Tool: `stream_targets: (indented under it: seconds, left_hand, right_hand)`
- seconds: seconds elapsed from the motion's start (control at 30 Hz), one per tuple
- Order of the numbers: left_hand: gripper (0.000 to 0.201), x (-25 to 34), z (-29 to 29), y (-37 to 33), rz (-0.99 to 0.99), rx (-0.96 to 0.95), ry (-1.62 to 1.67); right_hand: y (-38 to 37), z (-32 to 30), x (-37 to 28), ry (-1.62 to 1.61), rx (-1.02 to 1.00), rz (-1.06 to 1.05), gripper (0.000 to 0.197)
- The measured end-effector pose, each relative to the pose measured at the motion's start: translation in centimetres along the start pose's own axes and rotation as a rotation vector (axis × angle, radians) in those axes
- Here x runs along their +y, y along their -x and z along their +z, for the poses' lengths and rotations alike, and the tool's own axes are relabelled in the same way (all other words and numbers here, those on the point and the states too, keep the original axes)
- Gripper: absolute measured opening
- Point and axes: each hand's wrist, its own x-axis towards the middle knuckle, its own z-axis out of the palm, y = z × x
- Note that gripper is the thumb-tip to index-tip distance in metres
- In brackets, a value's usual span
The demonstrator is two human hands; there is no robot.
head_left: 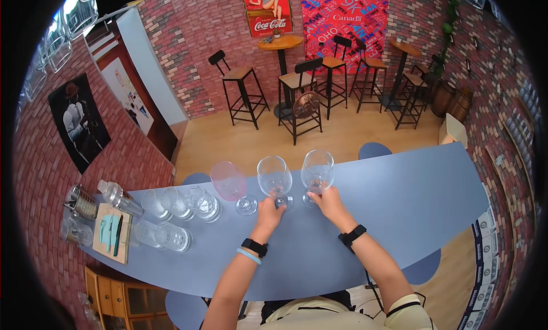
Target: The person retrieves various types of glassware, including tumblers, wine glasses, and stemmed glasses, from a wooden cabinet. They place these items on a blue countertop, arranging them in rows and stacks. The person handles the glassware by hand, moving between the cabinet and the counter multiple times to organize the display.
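Two clear stemmed wine glasses stand upright side by side on the blue-grey counter (365, 244). My left hand (269, 210) has its fingers closed round the low stem of the left wine glass (274, 171). Around the stem of the right wine glass (317, 165) my right hand (328, 202) is closed in the same way. Just left of my left hand stands a pink-bowled wine glass (228, 181) with a clear foot, touched by neither hand. My fingers partly hide the stems of both held glasses.
Several clear tumblers (174, 237) stand in two rows on the counter's left. Beyond them are a metal cocktail shaker (119, 197) and a wooden board (108, 251) with knives. Bar stools (237, 74) and high tables (279, 43) stand across the room.
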Motion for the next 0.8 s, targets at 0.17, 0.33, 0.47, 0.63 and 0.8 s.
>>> stream_targets:
  seconds: [0.17, 0.33, 0.47, 0.63, 0.8]
  left_hand:
    - [0.050, 0.6, 0.3, 0.2, -0.025, -0.004, 0.039]
    - [0.040, 0.1, 1.0, -0.3, -0.096, 0.000, 0.015]
    - [0.036, -0.3, 1.0, -0.2, -0.038, 0.036, 0.042]
    - [0.036, -0.5, 1.1, -0.3, -0.082, 0.017, -0.009]
    - [0.038, -0.7, 1.2, -0.2, -0.088, 0.021, -0.058]
  right_hand:
    - [0.7, 1.0, 2.9, 0.096, 0.096, -0.117, 0.034]
    - [0.3, 1.4, 3.9, 0.131, 0.056, -0.068, 0.035]
    - [0.2, 1.4, 3.2, 0.149, 0.039, -0.104, 0.038]
    - [-0.1, 1.1, 2.8, 0.164, 0.046, -0.117, 0.040]
    - [0.0, 1.4, 2.9, 0.138, 0.060, -0.100, 0.040]
